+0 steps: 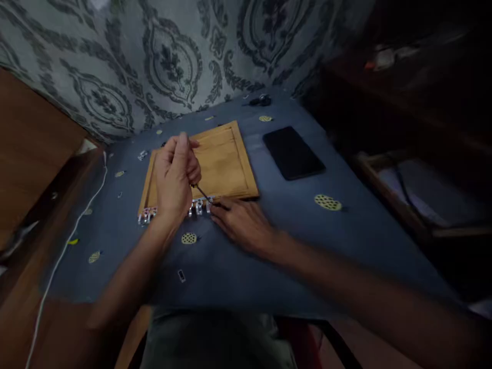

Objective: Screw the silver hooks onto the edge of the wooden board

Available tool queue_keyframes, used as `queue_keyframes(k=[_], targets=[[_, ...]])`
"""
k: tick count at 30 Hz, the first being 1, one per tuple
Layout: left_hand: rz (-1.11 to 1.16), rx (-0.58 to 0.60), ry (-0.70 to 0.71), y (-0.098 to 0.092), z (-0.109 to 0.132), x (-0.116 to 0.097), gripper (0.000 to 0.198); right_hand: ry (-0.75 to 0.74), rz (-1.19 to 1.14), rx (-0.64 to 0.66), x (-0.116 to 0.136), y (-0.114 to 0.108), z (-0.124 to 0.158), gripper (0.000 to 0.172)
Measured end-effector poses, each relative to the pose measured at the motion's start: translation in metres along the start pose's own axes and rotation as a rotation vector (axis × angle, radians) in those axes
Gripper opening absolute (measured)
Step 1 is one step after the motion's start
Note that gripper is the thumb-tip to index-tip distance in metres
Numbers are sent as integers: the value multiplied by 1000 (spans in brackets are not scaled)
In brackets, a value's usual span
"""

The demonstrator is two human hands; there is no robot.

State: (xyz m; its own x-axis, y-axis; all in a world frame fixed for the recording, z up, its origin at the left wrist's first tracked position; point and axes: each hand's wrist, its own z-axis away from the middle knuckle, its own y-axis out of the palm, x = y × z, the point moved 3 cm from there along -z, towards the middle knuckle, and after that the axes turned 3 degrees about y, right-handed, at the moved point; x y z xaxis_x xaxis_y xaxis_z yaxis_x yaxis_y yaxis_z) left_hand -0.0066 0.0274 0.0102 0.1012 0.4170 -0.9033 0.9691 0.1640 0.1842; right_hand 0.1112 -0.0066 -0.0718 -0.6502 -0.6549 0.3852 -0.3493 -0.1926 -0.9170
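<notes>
My left hand (176, 177) is raised over the near edge of a wooden tray (226, 161), fingers closed round a thin dark tool (203, 194) whose tip points down at a row of small shiny metal pieces (196, 207). That row lies on the blue cloth (288, 241) along the tray's front edge. My right hand (242, 224) rests low on the cloth just right of the row, fingertips pinched at its right end. Part of the row is hidden behind my left wrist.
A black phone (293, 152) lies face up right of the tray. Small yellow dotted discs (327, 202) are spread over the cloth. A white cable (73, 230) runs down the left side. A patterned curtain (172, 56) hangs behind; dark furniture stands at right.
</notes>
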Motion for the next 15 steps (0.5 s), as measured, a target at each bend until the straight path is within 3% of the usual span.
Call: queue_keyframes(k=[4,8,10,12,15], targets=[[-8,127,-38,1,-3,3,44,37,-12,42,1,-1,-1,34],[19,372,-105,1,-8,7,42,45,-25,59,3,-4,-1,32],[36,436,-127,0,-9,6,39,44,-28,52,3,-5,-1,32],[41,401,-123,-2,-11,3,36,45,-33,45,2,-5,0,31],[48,237,-78,-5,-15,-8,35,36,-39,35,2,-4,0,31]])
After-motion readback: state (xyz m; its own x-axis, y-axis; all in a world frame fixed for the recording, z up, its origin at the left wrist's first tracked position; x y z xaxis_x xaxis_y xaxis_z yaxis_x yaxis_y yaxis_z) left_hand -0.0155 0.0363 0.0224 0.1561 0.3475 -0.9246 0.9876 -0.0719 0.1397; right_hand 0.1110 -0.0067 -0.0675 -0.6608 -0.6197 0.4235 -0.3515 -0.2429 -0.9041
